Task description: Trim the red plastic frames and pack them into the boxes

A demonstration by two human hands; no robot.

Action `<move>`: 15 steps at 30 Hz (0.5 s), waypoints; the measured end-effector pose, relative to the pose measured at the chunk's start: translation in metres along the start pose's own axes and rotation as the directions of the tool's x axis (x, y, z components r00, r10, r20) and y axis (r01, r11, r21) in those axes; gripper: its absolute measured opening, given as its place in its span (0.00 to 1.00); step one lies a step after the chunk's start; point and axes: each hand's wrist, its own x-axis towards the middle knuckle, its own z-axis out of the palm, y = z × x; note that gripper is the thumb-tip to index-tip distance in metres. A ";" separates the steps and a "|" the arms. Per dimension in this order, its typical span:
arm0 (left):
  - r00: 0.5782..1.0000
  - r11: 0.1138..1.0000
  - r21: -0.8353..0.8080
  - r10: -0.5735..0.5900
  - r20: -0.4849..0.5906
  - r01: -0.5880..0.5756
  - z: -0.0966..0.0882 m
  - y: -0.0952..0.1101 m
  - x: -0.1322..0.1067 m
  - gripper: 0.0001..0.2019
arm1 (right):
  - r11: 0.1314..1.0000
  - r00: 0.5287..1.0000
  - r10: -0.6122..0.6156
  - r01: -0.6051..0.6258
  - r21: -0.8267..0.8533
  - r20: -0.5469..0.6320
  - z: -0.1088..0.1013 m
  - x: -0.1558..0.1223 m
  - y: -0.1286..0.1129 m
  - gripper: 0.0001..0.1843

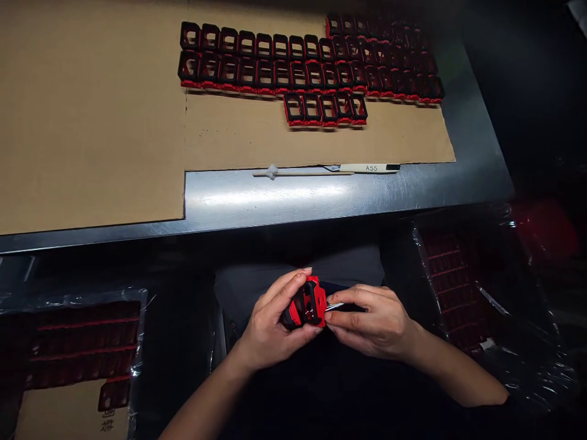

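Observation:
Held over the lap, a red and black plastic frame part sits in my left hand, with the fingers and thumb wrapped round its sides. My right hand pinches a thin silvery metal tool between thumb and fingers. The tool's tip meets the red right face of the part; whether it is tweezers I cannot tell. Part of the frame is covered by my left fingers. Beyond the hands, rows of similar black and red frames stand on a cardboard sheet.
On the metal table edge lie a knife-like tool marked A55 and a wooden stick with a cotton tuft. Plastic-lined boxes of similar parts stand at lower left and at right.

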 end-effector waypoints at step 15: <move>1.000 1.000 0.012 -0.003 -0.006 0.003 -0.003 -0.002 -0.002 0.39 | 0.990 0.972 -0.065 0.092 -0.111 0.224 -0.010 0.005 -0.006 0.05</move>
